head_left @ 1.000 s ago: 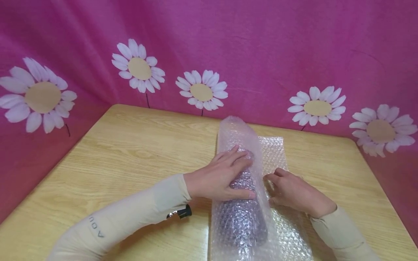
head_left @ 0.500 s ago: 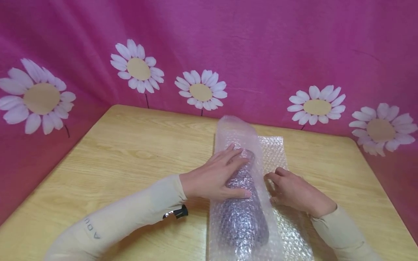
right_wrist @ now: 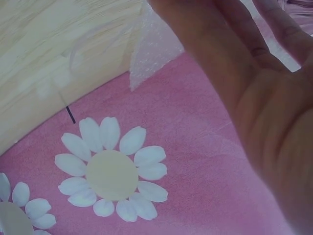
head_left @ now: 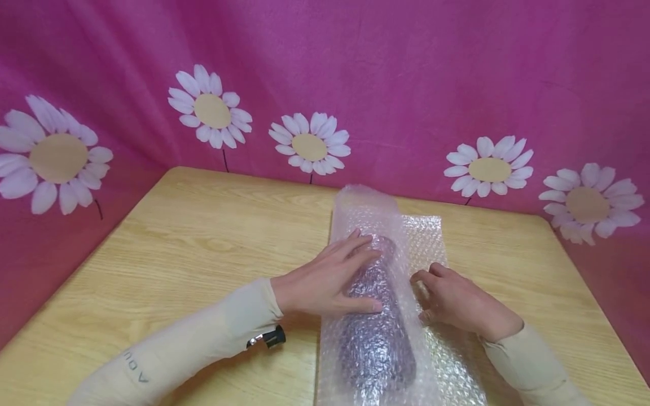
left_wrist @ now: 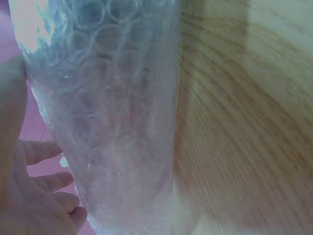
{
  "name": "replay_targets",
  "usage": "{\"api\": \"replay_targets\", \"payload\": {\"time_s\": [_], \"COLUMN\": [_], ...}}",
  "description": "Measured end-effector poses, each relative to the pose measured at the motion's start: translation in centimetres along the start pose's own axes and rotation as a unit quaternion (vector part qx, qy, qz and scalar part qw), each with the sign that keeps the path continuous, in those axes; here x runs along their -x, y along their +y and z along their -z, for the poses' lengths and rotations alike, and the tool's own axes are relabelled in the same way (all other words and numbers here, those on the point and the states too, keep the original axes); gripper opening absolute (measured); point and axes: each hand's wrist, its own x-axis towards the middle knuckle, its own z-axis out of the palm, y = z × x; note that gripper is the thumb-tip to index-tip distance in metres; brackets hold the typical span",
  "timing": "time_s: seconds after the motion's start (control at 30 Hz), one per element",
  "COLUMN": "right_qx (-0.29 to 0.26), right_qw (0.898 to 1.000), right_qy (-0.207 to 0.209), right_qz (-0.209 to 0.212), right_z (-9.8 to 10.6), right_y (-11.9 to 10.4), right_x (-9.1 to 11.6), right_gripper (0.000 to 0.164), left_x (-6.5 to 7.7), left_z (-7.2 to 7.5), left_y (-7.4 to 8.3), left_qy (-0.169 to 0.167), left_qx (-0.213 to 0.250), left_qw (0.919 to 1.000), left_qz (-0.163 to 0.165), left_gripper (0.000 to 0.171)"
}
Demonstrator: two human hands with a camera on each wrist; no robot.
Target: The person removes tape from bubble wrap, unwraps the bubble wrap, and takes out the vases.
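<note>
A sheet of clear bubble wrap (head_left: 431, 242) lies on the table, its left part folded over a dark, tapered object (head_left: 378, 338) whose kind the layers blur. My left hand (head_left: 330, 282) rests on top of this bundle with fingers and thumb spread. In the left wrist view, the wrap's bubbled side (left_wrist: 112, 112) stands beside the fingers. My right hand (head_left: 454, 296) is at the right edge of the folded layer, fingers curled against the wrap. The right wrist view shows that hand (right_wrist: 254, 83) from below, its fingertips cut off.
The wooden table (head_left: 228, 225) extends on both sides of the wrap. A pink cloth (head_left: 396, 84) printed with white daisies hangs behind it and along its sides. A small black device (head_left: 274, 336) sits under the left sleeve.
My left hand has slid slightly left over the bundle, and the folded wrap has shifted a little left with it. The right hand has stayed nearly still.
</note>
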Motion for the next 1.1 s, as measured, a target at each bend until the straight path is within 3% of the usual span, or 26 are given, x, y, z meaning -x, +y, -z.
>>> {"api": "replay_targets", "payload": {"time_s": [0.47,0.67,0.83,1.1], "right_qx": [0.005,0.013,0.003,-0.007], "right_qw": [1.000,1.000,1.000,1.000], "right_qy": [-0.001,0.005,-0.001,0.019], "right_qz": [-0.009,-0.009,-0.012,-0.004], "right_z": [-0.2,0.0,-0.1,-0.1], "right_y": [0.3,0.4,0.5,0.9], "right_x": [0.1,0.1,0.1,-0.1], "right_gripper": [0.058,0.065,0.068,0.066], "left_x": [0.3,0.4,0.9,1.3], "left_z": [-0.2,-0.4,-0.5,-0.4], "left_y": [-1.1,-1.6,-1.9,-2.6], "left_qy": [-0.005,0.010,0.005,0.019], "left_qx": [0.041,0.055,0.068,0.057], "left_qw": [0.9991,0.9984,0.9975,0.9979], "left_qz": [0.005,0.003,0.020,0.025], "left_gripper": [0.091,0.091,0.092,0.089]}}
